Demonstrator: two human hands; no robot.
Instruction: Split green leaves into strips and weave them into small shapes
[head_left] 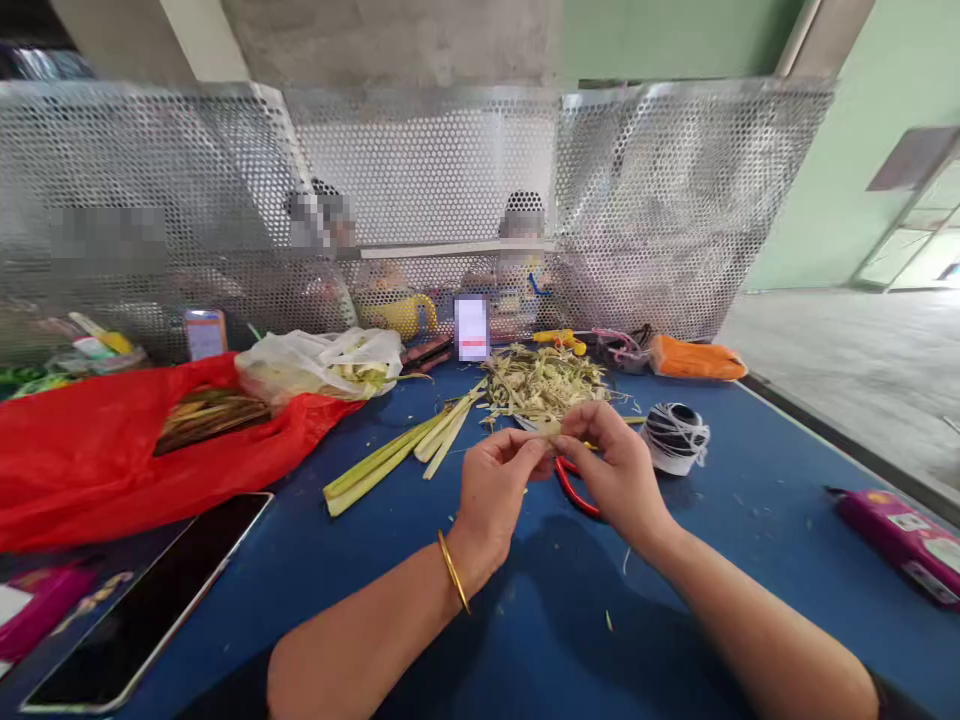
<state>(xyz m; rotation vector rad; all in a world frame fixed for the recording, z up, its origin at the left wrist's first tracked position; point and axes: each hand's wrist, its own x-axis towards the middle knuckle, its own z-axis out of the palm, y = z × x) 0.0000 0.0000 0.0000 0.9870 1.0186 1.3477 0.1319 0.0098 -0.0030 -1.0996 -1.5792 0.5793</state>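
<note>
Above the middle of the blue table my left hand (499, 478) and my right hand (616, 468) meet fingertip to fingertip. Both pinch a small pale piece of plant (553, 430), partly hidden by the fingers. Under my right hand lie red-handled scissors (574, 494), their blades mostly covered. Just beyond is a heap of shredded plant pieces (544, 382). Long green-yellow stalks (382, 470) lie to the left of my hands. A spool of dark and white thread (675, 432) stands to the right of my right hand.
A red plastic bag (97, 440) with dried leaves and a white plastic bag (300, 360) lie at left. Nearer is a large black-screened tablet (150, 610). A lit phone (472, 328) stands by the perforated metal screen (420, 150). An orange pack (697, 358) and purple pack (904, 540) sit at right.
</note>
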